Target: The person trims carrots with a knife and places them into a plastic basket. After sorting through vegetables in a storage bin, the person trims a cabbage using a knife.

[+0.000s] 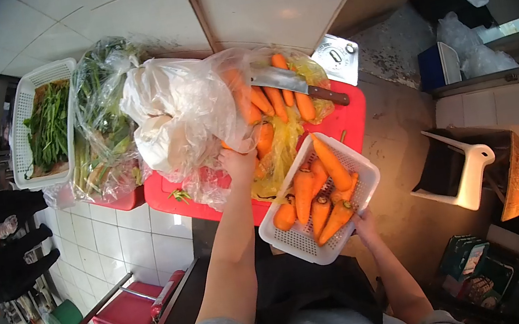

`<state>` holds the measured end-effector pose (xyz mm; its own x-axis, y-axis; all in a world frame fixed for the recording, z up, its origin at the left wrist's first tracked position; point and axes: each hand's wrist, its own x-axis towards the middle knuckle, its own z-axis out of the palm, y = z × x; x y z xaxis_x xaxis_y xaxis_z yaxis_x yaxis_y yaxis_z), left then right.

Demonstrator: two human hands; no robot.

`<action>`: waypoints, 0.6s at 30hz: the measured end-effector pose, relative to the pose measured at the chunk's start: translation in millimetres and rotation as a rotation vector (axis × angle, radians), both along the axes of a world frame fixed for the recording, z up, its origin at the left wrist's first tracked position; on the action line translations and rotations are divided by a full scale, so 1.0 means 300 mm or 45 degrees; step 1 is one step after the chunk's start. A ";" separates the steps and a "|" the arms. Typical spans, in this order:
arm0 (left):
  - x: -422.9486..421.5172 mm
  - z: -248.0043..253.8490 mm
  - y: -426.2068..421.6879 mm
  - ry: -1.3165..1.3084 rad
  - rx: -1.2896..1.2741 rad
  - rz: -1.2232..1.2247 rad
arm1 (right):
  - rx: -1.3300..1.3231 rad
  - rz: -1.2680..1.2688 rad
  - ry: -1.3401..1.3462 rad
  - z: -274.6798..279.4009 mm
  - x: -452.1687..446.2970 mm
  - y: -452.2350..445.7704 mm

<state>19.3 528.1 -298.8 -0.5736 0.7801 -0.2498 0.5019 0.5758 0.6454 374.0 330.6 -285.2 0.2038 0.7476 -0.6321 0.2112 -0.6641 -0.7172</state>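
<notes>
at four o'clock, the right hand (365, 224) pinched the rim of the white basket (294, 244), which held carrots (333, 162). near centre, the left hand (237, 163) touched the plastic bag (233, 132); whether its fingers pinched anything, i couldn't tell. gathering carrots seemed the step; next called for care around the cleaver (280, 79) at one o'clock.

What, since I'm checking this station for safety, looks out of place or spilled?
The cleaver stands out: it lies across the carrots rather than flat on the red table, so it might slide if they shift. A few green scraps also lie loose on the table.
</notes>
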 end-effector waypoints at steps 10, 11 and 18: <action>-0.198 0.200 -0.223 -0.936 0.474 0.473 | -0.182 0.174 0.032 0.263 -0.108 0.239; -0.211 0.208 -0.239 -0.865 0.439 0.449 | -0.078 0.151 0.021 0.255 -0.113 0.233; -0.072 0.012 -0.038 0.241 0.057 -0.169 | 0.700 0.605 -0.867 0.403 -0.302 0.447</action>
<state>-2.3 516.6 -295.3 -0.4985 0.8598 -0.1110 0.6861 0.4696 0.5556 283.5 464.7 -164.4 -0.0024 0.9995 -0.0329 0.8500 -0.0153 -0.5266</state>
